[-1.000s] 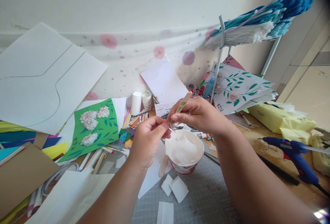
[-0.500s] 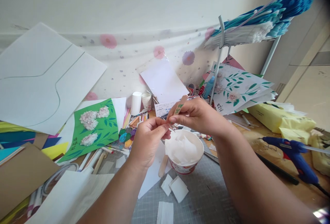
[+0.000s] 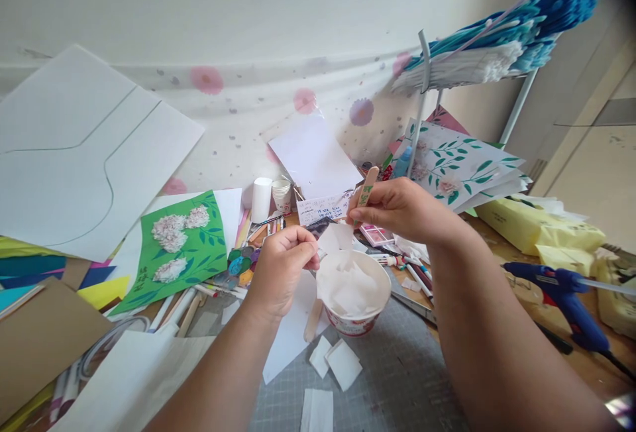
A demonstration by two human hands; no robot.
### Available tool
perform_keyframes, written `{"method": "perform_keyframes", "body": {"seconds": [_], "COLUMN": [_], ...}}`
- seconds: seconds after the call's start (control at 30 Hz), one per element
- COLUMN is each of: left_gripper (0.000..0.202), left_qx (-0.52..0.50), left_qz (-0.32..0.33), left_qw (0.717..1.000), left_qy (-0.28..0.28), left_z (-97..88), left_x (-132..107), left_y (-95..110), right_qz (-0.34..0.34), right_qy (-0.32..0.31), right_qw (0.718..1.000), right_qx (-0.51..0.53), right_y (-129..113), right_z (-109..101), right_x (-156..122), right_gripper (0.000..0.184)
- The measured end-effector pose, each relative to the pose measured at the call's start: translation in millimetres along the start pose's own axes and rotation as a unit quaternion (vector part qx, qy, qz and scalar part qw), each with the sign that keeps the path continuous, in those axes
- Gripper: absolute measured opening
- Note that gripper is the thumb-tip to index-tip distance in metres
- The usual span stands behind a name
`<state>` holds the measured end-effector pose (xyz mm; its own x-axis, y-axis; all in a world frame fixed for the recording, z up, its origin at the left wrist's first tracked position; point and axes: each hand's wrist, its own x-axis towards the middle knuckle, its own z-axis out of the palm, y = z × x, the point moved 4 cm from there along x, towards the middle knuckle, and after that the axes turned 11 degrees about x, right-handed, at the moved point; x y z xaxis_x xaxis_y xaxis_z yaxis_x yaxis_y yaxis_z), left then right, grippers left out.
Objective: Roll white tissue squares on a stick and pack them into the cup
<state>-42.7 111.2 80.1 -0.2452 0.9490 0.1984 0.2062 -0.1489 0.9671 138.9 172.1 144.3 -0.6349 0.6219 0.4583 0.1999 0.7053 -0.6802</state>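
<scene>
My right hand (image 3: 385, 210) pinches a wooden craft stick (image 3: 368, 188) with green marks, its rounded end pointing up. To the left, my left hand (image 3: 288, 256) is closed, thumb against curled fingers; what is between them, if anything, is hidden. A thin white tissue piece (image 3: 336, 237) shows between the two hands, above the bowl; I cannot tell which hand it hangs from. Below stands a paper bowl (image 3: 358, 324) filled with loose white tissue pieces (image 3: 350, 286). A second craft stick (image 3: 313, 321) leans or lies at the bowl's left side.
White squares (image 3: 342, 364) lie on the grey cutting mat (image 3: 392, 385). A blue glue gun (image 3: 561, 286) and a yellow tissue pack (image 3: 536, 223) are at the right. Green flower artwork (image 3: 199, 253) and pens crowd the left. A rack of pipe cleaners (image 3: 477, 61) stands behind.
My right hand has moved right and away from my left hand, carrying the craft stick. The tissue piece now shows in the gap. My left hand has stayed nearly in place.
</scene>
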Motion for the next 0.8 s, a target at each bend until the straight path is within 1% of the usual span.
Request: {"method": "perform_keyframes", "body": {"seconds": [0.1,0.23,0.33,0.43,0.5,0.53,0.63,0.73,0.77,0.8], "left_gripper": [0.007,0.006,0.005,0.004,0.007,0.011,0.019,0.019,0.019,0.018], "left_qx": [0.032,0.088,0.133,0.174,0.204,0.221,0.263,0.261,0.256,0.252], "left_qz": [-0.002,0.003,0.005,0.008,0.017,0.024,0.045,0.047,0.047,0.047], "left_qw": [0.999,0.994,0.983,0.966,0.955,0.949,0.939,0.948,0.952,0.955], "left_qy": [-0.019,-0.067,-0.128,-0.189,-0.215,-0.223,-0.219,-0.178,-0.163,-0.149], "left_z": [-5.1,-6.2,1.3,9.6,12.3,12.8,11.4,6.0,3.6,1.1], "left_x": [4,5,2,-1,-2,-2,0,2,3,4], "left_y": [0,1,-1,-5,-7,-7,-5,-2,-1,0], "right_qz": [0.036,0.059,0.050,0.044,0.057,0.077,0.130,0.219,0.249,0.275], "right_qy": [0.007,-0.027,-0.079,-0.152,-0.181,-0.183,-0.137,-0.101,-0.105,-0.111], "right_qw": [0.996,0.993,0.994,0.987,0.979,0.977,0.981,0.970,0.961,0.952], "right_qx": [-0.080,-0.102,-0.064,0.028,0.070,0.073,0.040,-0.028,-0.052,-0.074], "right_y": [10,19,17,14,18,24,57,102,116,128], "right_z": [-14,-23,-18,-6,-1,0,-2,1,5,10], "right_x": [-2,-5,-6,-6,-5,-3,6,13,15,16], "right_gripper": [0.022,0.021,0.018,0.015,0.016,0.016,0.024,0.029,0.034,0.036]}}
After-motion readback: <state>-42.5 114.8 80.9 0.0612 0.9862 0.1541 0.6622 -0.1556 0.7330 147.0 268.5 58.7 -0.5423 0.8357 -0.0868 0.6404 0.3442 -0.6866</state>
